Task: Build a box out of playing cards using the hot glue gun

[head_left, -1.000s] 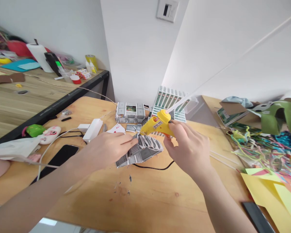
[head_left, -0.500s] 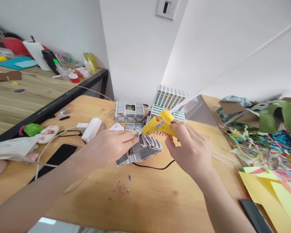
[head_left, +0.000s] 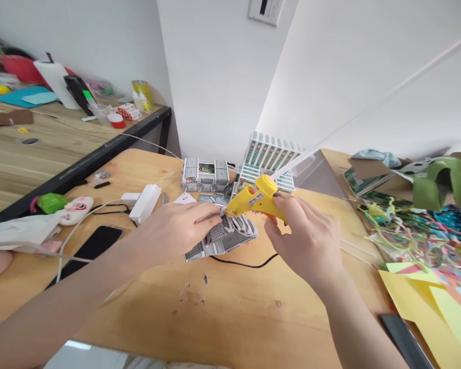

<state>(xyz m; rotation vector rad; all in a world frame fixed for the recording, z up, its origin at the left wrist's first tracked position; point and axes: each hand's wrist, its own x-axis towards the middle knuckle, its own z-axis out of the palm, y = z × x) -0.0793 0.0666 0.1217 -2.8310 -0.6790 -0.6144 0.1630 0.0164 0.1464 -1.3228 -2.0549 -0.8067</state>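
My right hand [head_left: 309, 236] is wrapped round the grip of a yellow hot glue gun [head_left: 262, 199]. A long, pale glue stick [head_left: 322, 139] runs out of its back toward the upper right. The gun's nozzle points down and left, at the fingertips of my left hand [head_left: 172, 228]. Those fingers are closed on a grey-patterned paper card model [head_left: 232, 241], made of folded pieces, just above the table. Whether they also pinch a smaller piece is hidden. Behind the model lie loose grey cards [head_left: 210, 199] and a playing card [head_left: 185, 198].
A grey card-built box [head_left: 205, 175] and stacked green card packs [head_left: 271, 151] stand at the back. A phone [head_left: 94, 248], white adapter [head_left: 146, 203] and cables lie left. Colourful craft scraps [head_left: 403, 233] and yellow paper [head_left: 411, 294] cover the right. A black cord [head_left: 249, 265] crosses the table.
The glue gun and my right hand have shifted slightly right and down, with the nozzle still close to my left fingertips. My left hand keeps its hold on the model.
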